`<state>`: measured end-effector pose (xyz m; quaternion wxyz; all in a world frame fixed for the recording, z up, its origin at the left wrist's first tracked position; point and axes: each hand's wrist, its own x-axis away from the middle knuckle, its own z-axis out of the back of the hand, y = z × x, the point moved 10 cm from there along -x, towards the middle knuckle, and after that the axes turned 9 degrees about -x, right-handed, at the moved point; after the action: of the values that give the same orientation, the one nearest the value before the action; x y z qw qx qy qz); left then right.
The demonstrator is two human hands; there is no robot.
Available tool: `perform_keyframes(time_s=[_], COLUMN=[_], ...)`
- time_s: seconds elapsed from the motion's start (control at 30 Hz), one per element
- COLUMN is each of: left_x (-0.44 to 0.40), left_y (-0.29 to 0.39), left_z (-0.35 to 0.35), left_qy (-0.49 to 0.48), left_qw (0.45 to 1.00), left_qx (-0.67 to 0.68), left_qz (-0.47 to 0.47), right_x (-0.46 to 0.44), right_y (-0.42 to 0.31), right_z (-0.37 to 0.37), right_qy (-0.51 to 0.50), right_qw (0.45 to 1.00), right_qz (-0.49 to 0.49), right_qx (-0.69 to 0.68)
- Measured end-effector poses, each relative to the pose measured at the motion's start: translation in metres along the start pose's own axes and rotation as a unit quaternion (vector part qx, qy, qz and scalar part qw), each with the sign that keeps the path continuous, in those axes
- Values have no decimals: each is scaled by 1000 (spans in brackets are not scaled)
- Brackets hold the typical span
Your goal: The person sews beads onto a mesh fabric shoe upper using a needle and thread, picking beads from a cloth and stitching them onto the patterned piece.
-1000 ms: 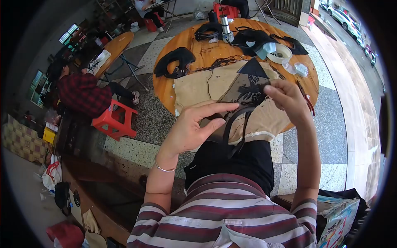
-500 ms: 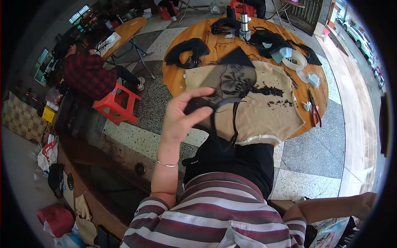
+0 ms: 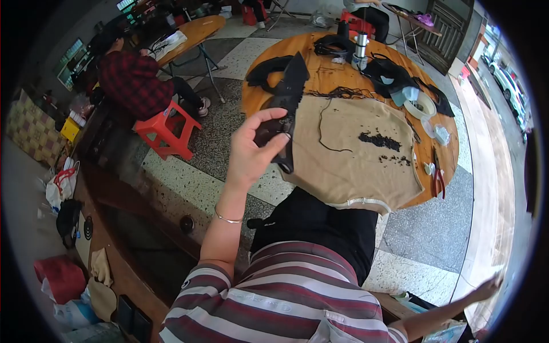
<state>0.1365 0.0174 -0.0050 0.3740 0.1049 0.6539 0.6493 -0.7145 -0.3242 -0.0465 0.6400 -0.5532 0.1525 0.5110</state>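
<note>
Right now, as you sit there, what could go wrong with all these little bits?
The small black bits lie loose on the beige cloth, so a tug could scatter them. The pliers rest near the edge of the table and might get knocked off. Only the left hand holds the dark piece, so a loose grip could drop it.

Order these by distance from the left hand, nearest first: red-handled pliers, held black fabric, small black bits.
1. Black fabric: in the left hand.
2. Small black bits: on the beige cloth, right of the hand.
3. Red-handled pliers: farther right, near the table's edge.
</note>
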Motion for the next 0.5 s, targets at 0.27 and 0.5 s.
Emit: perform_keyframes(time_s=[0.27,0.5], left_x=[20,22], left_y=[19,12], left_z=[-76,-85], left_qy=[-101,-123], left_qw=[995,992], left_qx=[-12,15], left_qz=[-5,18], right_x=[321,370], right_y=[-544,-581], right_z=[-46,-51], right_qy=[-569,-607], right_qw=[627,606], right_qz=[115,115], right_qx=[-519,-502])
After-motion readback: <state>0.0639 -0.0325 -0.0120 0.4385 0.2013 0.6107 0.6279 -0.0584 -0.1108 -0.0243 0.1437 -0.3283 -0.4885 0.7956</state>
